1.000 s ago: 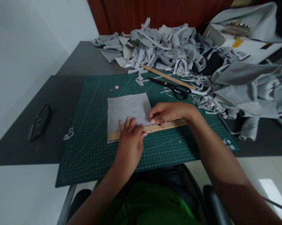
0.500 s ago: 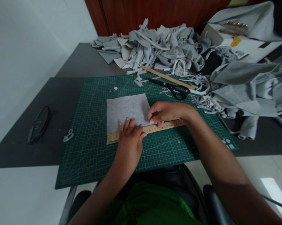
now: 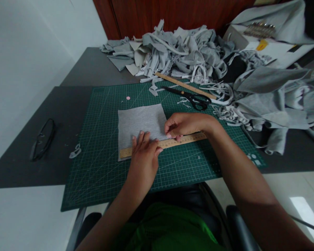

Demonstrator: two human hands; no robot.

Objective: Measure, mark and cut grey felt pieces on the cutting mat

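Note:
A grey fabric square (image 3: 139, 122) lies flat on the green cutting mat (image 3: 101, 167). A wooden ruler (image 3: 188, 139) rests across the fabric's near edge. My left hand (image 3: 144, 157) presses flat on the ruler and fabric, fingers spread. My right hand (image 3: 184, 124) sits at the fabric's right near corner, its fingertips pinched together against the ruler; whether they hold a small marker is too small to tell.
Black scissors (image 3: 192, 98) and a second wooden ruler (image 3: 183, 84) lie at the mat's far side. Heaps of grey fabric scraps (image 3: 177, 52) and folded grey cloth (image 3: 277, 97) fill the back and right. Black glasses (image 3: 41, 138) lie on the dark table at left.

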